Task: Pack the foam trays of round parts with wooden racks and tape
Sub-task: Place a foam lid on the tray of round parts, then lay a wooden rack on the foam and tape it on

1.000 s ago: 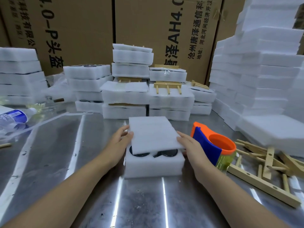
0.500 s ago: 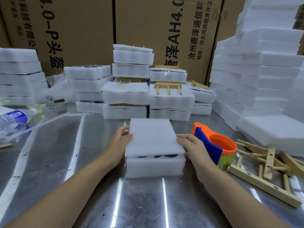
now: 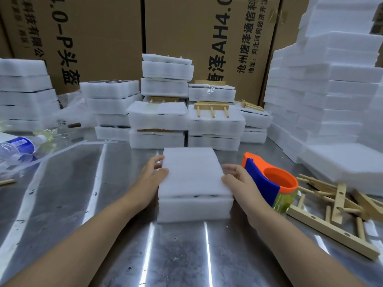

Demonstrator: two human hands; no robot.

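now left hand (image 3: 152, 176), right hand (image 3: 238, 181) touch edges of one foam sheet (image 3: 191, 172) on one foam tray (image 3: 194, 209); both grips loose

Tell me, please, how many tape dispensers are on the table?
1. The tape dispenser stands on the table, just right of the right hand; foam stacks may hide others.

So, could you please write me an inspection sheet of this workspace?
Surface: metal table, shiny, with scuffs.
Job's things: foam tray under a foam cover sheet, dark parts just visible between; tape dispenser and wooden racks at right.
Clutter: plastic bottle lying at left.
Grips: left hand and right hand touch the sheet's side edges.
Cables: nothing seen.
Surroundings: foam stacks, cardboard boxes behind.
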